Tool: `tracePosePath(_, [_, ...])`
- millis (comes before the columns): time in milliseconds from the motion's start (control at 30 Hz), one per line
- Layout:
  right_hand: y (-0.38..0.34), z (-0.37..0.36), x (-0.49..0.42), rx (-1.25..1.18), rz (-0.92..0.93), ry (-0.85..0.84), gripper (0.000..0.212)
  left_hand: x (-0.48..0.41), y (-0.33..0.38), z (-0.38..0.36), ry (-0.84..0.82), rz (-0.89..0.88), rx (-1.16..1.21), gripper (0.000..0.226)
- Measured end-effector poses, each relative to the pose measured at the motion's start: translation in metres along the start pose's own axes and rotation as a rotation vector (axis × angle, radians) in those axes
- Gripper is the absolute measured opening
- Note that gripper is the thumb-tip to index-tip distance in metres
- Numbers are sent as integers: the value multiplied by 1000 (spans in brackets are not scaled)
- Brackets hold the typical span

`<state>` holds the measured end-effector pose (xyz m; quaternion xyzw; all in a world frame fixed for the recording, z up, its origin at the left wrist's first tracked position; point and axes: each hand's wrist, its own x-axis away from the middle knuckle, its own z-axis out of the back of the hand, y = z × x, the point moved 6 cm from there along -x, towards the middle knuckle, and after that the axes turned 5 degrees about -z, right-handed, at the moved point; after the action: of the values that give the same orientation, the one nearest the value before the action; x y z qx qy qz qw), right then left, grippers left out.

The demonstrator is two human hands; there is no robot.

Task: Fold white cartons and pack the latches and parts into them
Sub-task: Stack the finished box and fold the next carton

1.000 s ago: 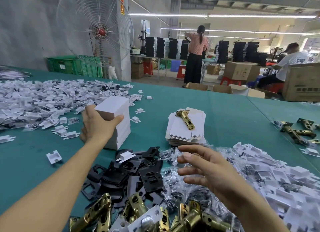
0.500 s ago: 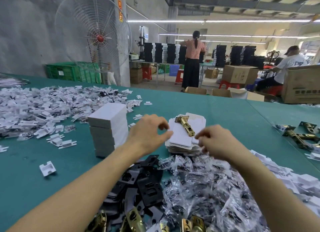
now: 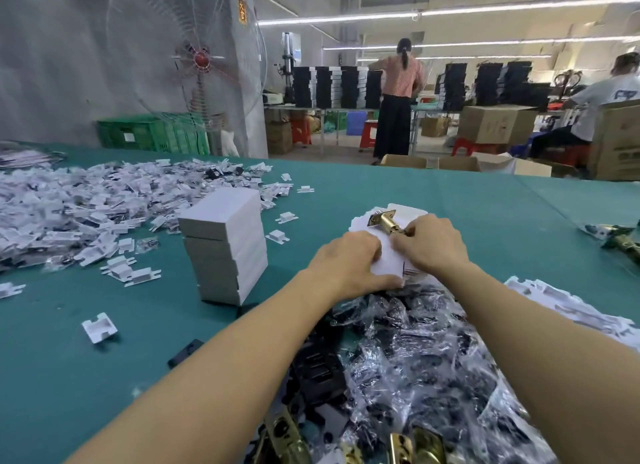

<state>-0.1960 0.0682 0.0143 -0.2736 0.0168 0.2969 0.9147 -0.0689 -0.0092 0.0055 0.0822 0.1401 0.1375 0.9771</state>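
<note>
The left hand (image 3: 346,259) pinches the near edge of the flat cartons (image 3: 389,264) in its fingers. The right hand's (image 3: 429,242) fingers curl beside the brass latch (image 3: 382,221) lying on them; I cannot tell what they grip. A second ago the left was at the folded stack (image 3: 225,245), so a fresh carton is probably starting. Bagged parts (image 3: 415,352) crowd the bench (image 3: 485,214) under both wrists.

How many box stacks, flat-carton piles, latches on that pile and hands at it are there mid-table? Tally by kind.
box stack: 1
flat-carton pile: 1
latch on that pile: 1
hands at the pile, left hand and right hand: 2
Total: 5
</note>
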Motion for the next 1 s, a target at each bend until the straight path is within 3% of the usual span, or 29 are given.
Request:
tracePosePath(167, [14,4,-4,-200,-108,6,47,-5,3,-2,-41,-14,-53,51])
tracePosePath(333, [26,7,-7,-467,-202,-6,34,-9,15,-5,1,22,-43,47])
tracePosePath(600, [39,5,-12,-683,-266,10,37,-15,8,-1,-45,81,41,34])
tracePosePath(767, [49,3,-17,-901,-338,23,26,-13,11,7,-29,10,-25,36])
tracePosePath(1000, [52,-1,-13,-831,-288,21,21,-17,13,2,-35,-32,-42,42])
